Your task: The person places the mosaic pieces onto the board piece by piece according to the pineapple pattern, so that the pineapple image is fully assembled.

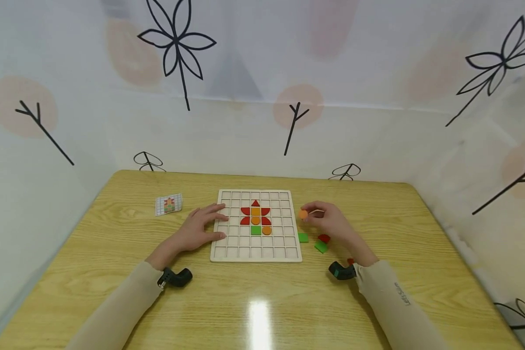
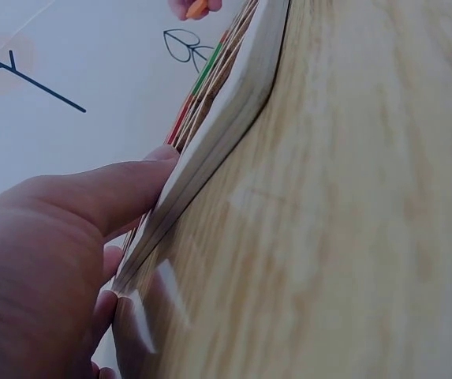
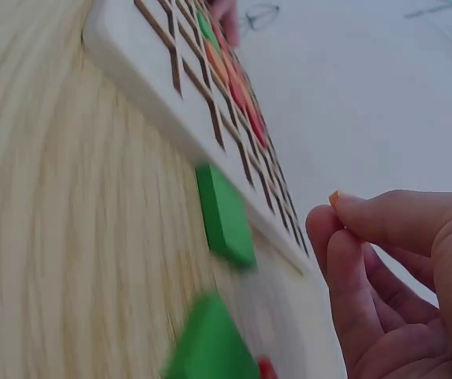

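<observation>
A white grid board [image 1: 234, 252] lies flat on the table. Its middle cells hold a red triangle [image 1: 255, 203], several red quarter-round pieces [image 1: 265, 212], an orange square [image 1: 255, 212], two orange discs [image 1: 267, 230] and a green square [image 1: 255, 230]. My left hand [image 1: 198, 229] rests on the board's left edge, fingers extended and spread. Just off the board's right edge, my right hand [image 1: 328, 219] pinches another orange disc [image 1: 303, 214] between thumb and fingers. Only a sliver of that disc shows in the right wrist view, behind the thumb.
Beside the board's right edge lies a green piece [image 1: 303, 237]. Farther right are another green piece [image 1: 321, 247] and a red piece [image 1: 324, 238], with a red piece [image 1: 350, 261] near my right wrist. A printed pattern card [image 1: 159, 206] lies at the left. Patterned cloth hangs behind the table.
</observation>
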Tool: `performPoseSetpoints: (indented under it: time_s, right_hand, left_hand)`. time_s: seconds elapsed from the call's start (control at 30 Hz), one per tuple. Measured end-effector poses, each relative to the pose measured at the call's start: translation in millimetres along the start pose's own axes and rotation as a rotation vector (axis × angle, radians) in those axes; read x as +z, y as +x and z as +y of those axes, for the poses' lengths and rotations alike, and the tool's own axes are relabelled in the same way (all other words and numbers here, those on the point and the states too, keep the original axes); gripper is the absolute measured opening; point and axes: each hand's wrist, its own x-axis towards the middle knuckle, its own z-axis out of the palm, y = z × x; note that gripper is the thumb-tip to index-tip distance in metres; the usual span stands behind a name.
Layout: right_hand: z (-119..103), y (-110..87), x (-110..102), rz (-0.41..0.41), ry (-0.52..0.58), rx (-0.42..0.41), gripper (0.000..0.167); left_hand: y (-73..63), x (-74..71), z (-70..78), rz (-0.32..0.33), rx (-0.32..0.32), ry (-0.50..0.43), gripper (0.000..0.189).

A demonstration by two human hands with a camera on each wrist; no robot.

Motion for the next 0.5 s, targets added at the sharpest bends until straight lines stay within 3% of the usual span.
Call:
performPoseSetpoints:
  time_s: [0.17, 0.33, 0.5]
  right_hand:
    - [-14.0, 9.2, 27.3, -0.071, 0.051, -0.037, 0.029]
    - [-27.8, 17.1, 54.2, -0.138, 0.045, -0.102, 0.027]
    - [-38.6, 25.6, 78.3, -0.174, 0.031, -0.115, 0.025]
  left_hand:
    - [-0.2, -1.0, 2.4, 0.0, -0.003, -0.006, 0.043]
    - [-0.6, -0.3, 2.2, -0.003, -0.009, -0.005, 0.043]
    - [0.0, 0.8, 1.4, -0.001, -0.011, 0.0, 0.043]
